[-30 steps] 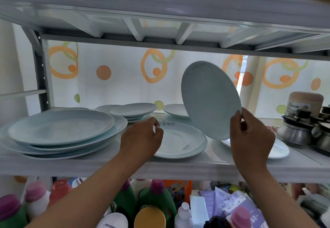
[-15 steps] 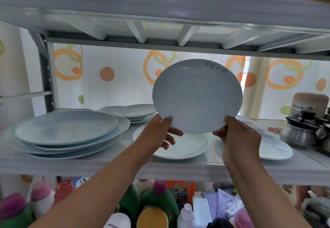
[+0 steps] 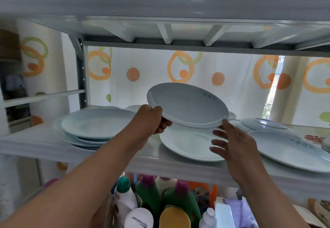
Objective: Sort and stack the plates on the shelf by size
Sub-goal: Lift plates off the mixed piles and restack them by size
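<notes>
A: Starting at the left, what is sitting there?

B: A stack of large plates [image 3: 96,124] is resting at the left end of the shelf [image 3: 35,147]. Neither hand is touching it.

A: And the left hand?

B: The left hand [image 3: 149,120] is gripping the held plate [image 3: 187,108] by its left rim, thumb lying on top and fingers curling underneath. That plate is hanging in the air, tilted with its far edge raised. It is sitting just above the middle plate [image 3: 189,145], which is lying flat on the shelf and looks about the same size.

A: So which step is going on?

B: I am reading it as size matching: the held plate is heading onto the middle plate to start a medium pile.

A: What is the right hand doing?

B: The right hand [image 3: 234,143] is spreading its fingers wide and holding nothing. Its forefinger is pointing up at the held plate's lower right rim. I cannot tell whether it is actually touching.

A: Anything further right?

B: More plates [image 3: 289,151] are lying at the right end, apart from both hands and probably waiting their turn.

A: What is the next move calling for?

B: I would say levelling the held plate and lowering it centred over the middle one. The right hand would be steadying the free rim before the left lets go.
</notes>
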